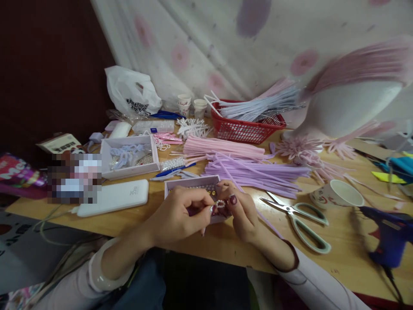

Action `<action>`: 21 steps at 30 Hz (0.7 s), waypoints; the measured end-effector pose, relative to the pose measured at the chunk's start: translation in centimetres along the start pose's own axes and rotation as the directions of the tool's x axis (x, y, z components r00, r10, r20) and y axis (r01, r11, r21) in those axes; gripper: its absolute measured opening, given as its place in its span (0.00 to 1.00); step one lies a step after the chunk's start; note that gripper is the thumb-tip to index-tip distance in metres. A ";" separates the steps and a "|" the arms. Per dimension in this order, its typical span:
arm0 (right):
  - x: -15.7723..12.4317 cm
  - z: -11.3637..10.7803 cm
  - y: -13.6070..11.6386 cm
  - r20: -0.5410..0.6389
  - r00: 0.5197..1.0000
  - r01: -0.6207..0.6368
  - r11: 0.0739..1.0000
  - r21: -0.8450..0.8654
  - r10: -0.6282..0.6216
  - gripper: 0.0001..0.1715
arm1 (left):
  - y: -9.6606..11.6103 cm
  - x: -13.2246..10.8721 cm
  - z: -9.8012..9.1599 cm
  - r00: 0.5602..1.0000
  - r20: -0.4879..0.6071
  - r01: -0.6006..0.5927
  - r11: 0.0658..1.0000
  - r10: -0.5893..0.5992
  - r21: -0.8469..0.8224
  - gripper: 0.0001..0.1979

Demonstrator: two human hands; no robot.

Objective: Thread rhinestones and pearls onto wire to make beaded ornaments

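Table (338, 241), ring (220, 203) between left hand (176, 215), right hand (243, 214)

The one camera, worn on the person's head, is looking forward and down from close above the near edge of the table (348, 254), framing the left hand (176, 215), the right hand (241, 213) and the beaded ring (220, 203) centrally and facing the cloth (226, 43) behind.

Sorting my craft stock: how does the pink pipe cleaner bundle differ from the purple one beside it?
The pink pipe cleaners lie in a tight, parallel bundle; the purple pipe cleaners fan out loosely. The pink bundle sits farther back, by the red basket; the purple pile lies nearer, with the scissors in front of it. Both lie flat on the wooden table.
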State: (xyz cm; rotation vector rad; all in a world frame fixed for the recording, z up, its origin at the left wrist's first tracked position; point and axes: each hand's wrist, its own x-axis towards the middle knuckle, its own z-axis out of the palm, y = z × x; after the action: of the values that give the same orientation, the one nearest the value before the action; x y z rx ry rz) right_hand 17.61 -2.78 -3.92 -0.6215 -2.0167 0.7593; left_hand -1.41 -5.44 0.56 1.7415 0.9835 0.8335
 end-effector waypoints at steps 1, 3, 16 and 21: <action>-0.1 0.0 0.1 -0.005 1.000 -0.022 1.000 0.017 0.022 0.19 | 0.0 0.0 -0.1 0.999 0.018 0.052 0.996 -0.051 -0.074 0.07; -0.2 0.0 0.1 -0.011 0.999 -0.052 0.996 0.067 0.053 0.17 | 0.0 0.0 -0.1 0.994 0.038 0.110 0.982 -0.106 -0.155 0.06; 0.0 0.0 -0.4 0.043 0.992 -0.123 0.987 0.100 0.120 0.19 | -0.1 0.0 0.0 0.989 0.043 0.146 0.969 -0.140 -0.201 0.05; -0.1 0.5 -0.2 -0.024 0.942 -0.299 0.867 0.399 0.336 0.17 | -0.3 0.2 0.4 0.987 0.021 0.157 0.945 -0.158 -0.288 0.06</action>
State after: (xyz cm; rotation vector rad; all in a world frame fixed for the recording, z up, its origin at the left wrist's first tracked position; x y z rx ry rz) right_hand 17.20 -3.14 -4.05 -0.7442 -1.6264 1.2702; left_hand -1.10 -5.36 0.16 1.3947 0.9376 0.8299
